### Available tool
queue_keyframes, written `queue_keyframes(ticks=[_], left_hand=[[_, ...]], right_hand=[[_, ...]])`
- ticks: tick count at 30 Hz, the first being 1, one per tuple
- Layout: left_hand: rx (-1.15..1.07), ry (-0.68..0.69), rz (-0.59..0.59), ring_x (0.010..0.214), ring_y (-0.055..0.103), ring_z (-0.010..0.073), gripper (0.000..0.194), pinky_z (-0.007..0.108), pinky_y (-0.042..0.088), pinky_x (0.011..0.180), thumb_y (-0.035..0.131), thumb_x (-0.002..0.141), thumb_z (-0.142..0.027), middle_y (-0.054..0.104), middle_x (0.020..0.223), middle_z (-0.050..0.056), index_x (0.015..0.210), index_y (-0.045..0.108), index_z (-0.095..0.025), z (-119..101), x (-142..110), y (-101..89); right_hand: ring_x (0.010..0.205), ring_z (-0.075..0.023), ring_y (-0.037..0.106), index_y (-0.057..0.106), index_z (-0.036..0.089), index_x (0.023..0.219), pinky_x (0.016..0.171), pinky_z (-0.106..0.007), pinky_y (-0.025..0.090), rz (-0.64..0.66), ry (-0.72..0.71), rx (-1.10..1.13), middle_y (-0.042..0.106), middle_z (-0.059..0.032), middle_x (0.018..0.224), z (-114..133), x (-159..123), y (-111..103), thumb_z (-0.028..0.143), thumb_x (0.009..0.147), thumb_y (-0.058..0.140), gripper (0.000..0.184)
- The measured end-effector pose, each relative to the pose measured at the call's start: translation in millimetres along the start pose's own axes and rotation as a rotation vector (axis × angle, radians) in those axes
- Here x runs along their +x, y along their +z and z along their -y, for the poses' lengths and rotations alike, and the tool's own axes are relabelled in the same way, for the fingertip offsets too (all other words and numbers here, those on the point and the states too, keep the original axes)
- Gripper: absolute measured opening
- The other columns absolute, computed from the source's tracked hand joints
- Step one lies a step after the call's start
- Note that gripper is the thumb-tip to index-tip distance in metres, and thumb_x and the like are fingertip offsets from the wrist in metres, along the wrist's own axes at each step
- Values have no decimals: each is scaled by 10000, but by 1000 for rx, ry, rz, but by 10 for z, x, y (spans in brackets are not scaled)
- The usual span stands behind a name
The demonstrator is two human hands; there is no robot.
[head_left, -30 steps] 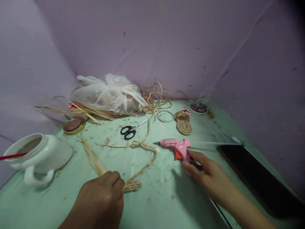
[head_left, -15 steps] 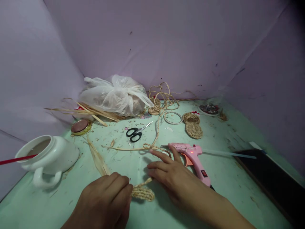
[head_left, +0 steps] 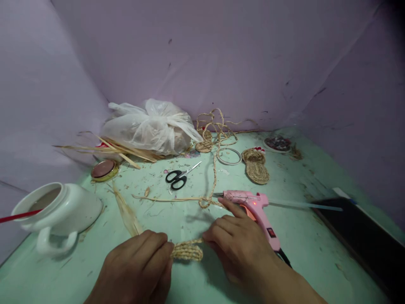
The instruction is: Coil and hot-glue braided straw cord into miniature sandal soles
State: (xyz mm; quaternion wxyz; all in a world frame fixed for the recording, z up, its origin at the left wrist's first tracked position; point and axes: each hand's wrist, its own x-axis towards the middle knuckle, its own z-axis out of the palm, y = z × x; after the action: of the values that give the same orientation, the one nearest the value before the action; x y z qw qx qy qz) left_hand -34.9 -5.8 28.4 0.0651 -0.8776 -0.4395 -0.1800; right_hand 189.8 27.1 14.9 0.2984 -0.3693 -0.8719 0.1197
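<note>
Between my hands is a small flat coil of braided straw cord (head_left: 187,252), its rounded end showing. My left hand (head_left: 139,264) is closed on the coil's left part, which the fingers hide. My right hand (head_left: 238,240) pinches the free cord where it leaves the coil, with the index finger stretched forward. Past that hand, the straw cord (head_left: 214,177) runs in a loop up to a loose tangle at the back. A pink glue gun (head_left: 247,198) with its red light on lies just beyond my right hand, its orange trigger partly covered.
Black-handled scissors (head_left: 180,177) lie mid-table. At left are a white pot (head_left: 79,209) with a red stick and a round tin (head_left: 103,169). A tied plastic bag (head_left: 152,126), a ring (head_left: 229,156), a straw slipper shape (head_left: 255,166) and a bead dish (head_left: 277,145) stand behind. A dark slab (head_left: 354,245) lies right.
My right hand's fingers have gone from spread to pinching the cord beside the coil. The cord loop near the glue gun's nozzle has shifted slightly. My left hand keeps its hold.
</note>
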Motion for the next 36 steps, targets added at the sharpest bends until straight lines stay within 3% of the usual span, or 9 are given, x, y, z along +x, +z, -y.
queue_keyframes(ticks=[7, 12, 16, 22, 25, 31, 36], left_hand=[[13, 1, -84, 701, 643, 151, 147, 280, 514, 628, 494, 836, -168, 684, 827, -5, 899, 618, -214, 8, 0, 34], [30, -24, -117, 684, 643, 149, 141, 273, 501, 588, 489, 839, -169, 678, 814, -4, 900, 607, -217, 10, 7, 48], [26, -56, -152, 698, 653, 146, 125, 260, 510, 602, 505, 833, -175, 679, 833, 3, 908, 596, -218, -9, 9, 72], [19, -137, -225, 702, 657, 145, 104, 234, 513, 611, 517, 815, -175, 673, 805, 13, 894, 571, -217, -100, 24, 138], [-60, -187, -258, 664, 646, 122, 96, 203, 503, 610, 519, 807, -164, 662, 772, 3, 875, 568, -210, -149, 48, 149], [-86, -271, -275, 556, 613, 103, 58, 187, 479, 562, 522, 785, -171, 627, 655, -37, 798, 557, -215, -185, 64, 158], [-107, -386, -260, 493, 588, 102, 98, 186, 475, 519, 502, 779, -209, 603, 586, -43, 716, 577, -222, -234, 73, 177]], right_hand=[[545, -126, 560, 654, 197, 769, 1043, -402, 280, -42, 1, 67, 600, 25, 573, 4, -11, -31, 90, 756, 487, 198], [594, -146, 595, 668, 212, 887, 1044, -447, 266, -15, 26, 95, 638, 12, 639, 44, -28, -81, 81, 749, 478, 269], [585, -146, 601, 664, 202, 870, 1008, -469, 313, -49, 63, 98, 640, 6, 635, 74, -12, -90, 69, 750, 476, 260], [547, -138, 633, 620, 217, 699, 949, -486, 396, -236, 307, 195, 676, 39, 606, 136, -61, 82, 85, 729, 561, 147], [612, -158, 662, 644, 246, 740, 960, -498, 401, -229, 395, 235, 699, 57, 651, 175, -104, 149, 117, 745, 595, 138], [756, -160, 688, 674, 267, 947, 1045, -531, 300, -171, 430, 315, 734, 33, 804, 224, -133, 220, 140, 827, 517, 234], [792, -196, 699, 696, 307, 871, 1036, -584, 278, -168, 551, 390, 752, 49, 820, 256, -148, 288, 184, 810, 552, 199]])
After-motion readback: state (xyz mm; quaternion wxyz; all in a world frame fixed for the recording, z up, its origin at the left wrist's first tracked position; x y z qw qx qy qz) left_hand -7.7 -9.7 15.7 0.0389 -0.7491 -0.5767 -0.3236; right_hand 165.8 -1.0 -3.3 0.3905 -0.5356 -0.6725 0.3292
